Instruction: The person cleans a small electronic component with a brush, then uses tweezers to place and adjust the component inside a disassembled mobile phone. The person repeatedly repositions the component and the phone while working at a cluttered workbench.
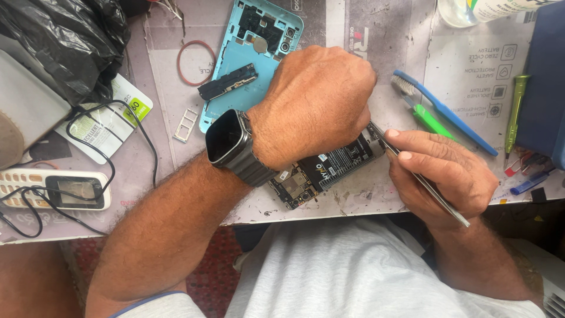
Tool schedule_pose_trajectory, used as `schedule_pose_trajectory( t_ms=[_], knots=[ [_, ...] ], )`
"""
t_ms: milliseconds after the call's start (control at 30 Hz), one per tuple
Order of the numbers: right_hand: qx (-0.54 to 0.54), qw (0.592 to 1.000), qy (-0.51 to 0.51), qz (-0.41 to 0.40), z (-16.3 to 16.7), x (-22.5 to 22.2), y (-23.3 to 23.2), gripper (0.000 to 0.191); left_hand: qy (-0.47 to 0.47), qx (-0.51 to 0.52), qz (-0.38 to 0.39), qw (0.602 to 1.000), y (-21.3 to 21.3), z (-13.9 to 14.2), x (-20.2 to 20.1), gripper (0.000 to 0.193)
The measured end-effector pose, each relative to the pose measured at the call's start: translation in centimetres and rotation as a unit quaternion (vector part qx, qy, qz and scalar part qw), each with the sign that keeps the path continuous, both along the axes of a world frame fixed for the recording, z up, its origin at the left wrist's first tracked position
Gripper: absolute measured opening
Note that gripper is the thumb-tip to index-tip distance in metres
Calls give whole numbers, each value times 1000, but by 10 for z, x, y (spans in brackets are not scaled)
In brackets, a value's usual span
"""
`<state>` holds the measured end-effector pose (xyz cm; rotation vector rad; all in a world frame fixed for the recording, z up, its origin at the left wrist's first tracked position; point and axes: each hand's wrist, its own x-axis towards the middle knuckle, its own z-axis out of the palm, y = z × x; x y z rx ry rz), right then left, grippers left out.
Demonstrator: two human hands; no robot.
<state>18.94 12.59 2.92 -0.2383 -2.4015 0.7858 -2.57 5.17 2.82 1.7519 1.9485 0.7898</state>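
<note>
The left hand (315, 103) covers most of the open phone (321, 171), so its fingers & top part can't be seen; can't tell what it grips. The phone lies on the table (376, 194) under that hand. The right hand (444, 174), just beside it, pinches thin metal tweezers (421, 179), tip at the phone's edge.

A white and green printed card (112, 121) lies at the left under a black cable. Below it, an old white keypad phone (56, 188) shows a small grey screen. The wrist watch (225, 136) has a dark rectangular screen. The opened phone's battery (344, 159) carries a black label.
</note>
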Motion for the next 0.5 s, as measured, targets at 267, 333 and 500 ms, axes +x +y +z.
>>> schedule_pose_trajectory(
  t_ms=[267,333,500],
  knots=[
    [-4,1000,0,1,1,-2,-1,27,5,5,-2,1000,-1,0,0,9],
    [-6,1000,-3,3,1,-1,-1,27,8,1,-2,1000,0,0,0,9],
    [0,1000,2,8,-2,-1,0,27,1,4,-9,1000,-1,1,-1,10]
  ],
)
